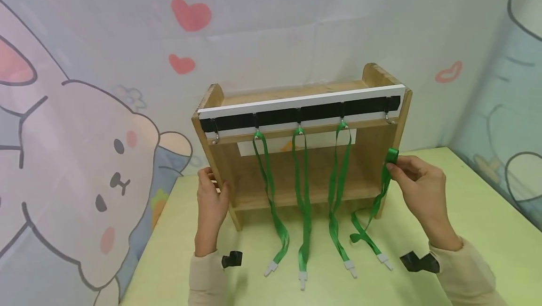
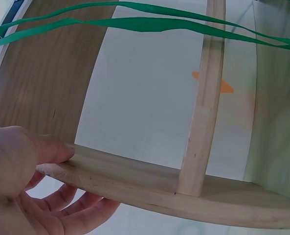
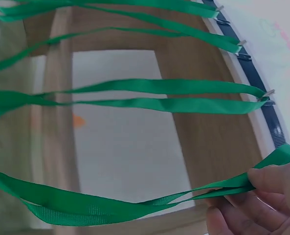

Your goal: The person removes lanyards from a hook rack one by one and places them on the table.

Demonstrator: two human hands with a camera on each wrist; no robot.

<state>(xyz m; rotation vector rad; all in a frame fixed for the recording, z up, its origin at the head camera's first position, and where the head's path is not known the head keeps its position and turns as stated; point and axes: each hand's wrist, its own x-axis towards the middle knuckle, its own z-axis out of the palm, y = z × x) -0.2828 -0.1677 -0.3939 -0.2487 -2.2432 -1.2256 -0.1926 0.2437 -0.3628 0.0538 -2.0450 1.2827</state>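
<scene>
My right hand pinches a green lanyard near its looped top, beside the right side of the wooden rack. The lanyard's lower part trails onto the table, ending in a pale clip. In the right wrist view, thumb and fingers hold the ribbon just below the loop. My left hand grips the rack's left side panel, thumb inside and fingers outside. Three more green lanyards hang from the middle hooks. The rightmost hook and the leftmost hook carry no lanyard.
The rack stands on a pale yellow-green table. A white strip with a black band runs along its top front and bears the hooks. Behind rises a cartoon-printed backdrop. Black pieces sit by both sleeves.
</scene>
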